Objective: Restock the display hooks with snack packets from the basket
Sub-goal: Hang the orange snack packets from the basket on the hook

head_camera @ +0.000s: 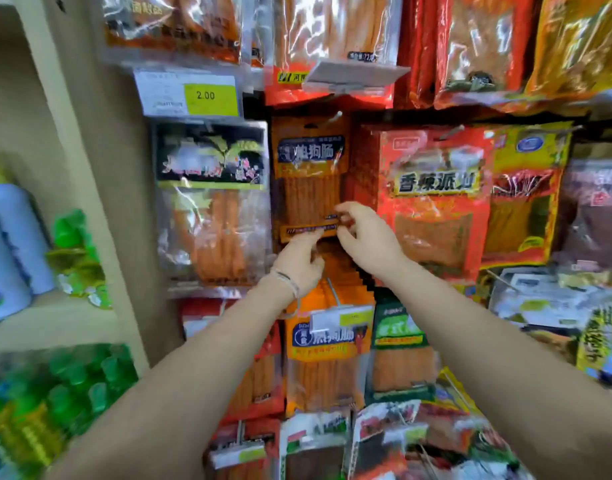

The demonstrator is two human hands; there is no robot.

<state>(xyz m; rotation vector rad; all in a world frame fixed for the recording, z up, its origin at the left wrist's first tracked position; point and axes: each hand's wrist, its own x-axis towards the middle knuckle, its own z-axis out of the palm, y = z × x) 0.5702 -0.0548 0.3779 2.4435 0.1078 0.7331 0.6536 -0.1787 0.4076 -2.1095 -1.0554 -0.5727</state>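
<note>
1. Orange snack packet [309, 174]: hung from a display hook [327, 121] in the middle column of the rack, upright, with a blue label near its top and stick snacks seen through its clear lower part.
2. Left hand [299, 261]: raised to the packet's bottom edge, fingertips laid against the lower seam from below. A thin bracelet [285, 277] is worn at the wrist. Whether the seam is pinched or only touched cannot be told.
3. Right hand [365, 233]: set at the packet's lower right corner, thumb and forefinger closed narrowly on the bottom strip.
4. Red packet [436, 199]: hung just beside the orange one, to its right.
5. Black-topped packet [211, 202]: hung just beside it, to its left, below a price tag [190, 93] marked 2.00.
6. Second orange packet [327, 351]: hung directly below, partly covered by a small tag.
7. Green bottles [72, 386]: stocked on the shelf at left, blurred.
</note>
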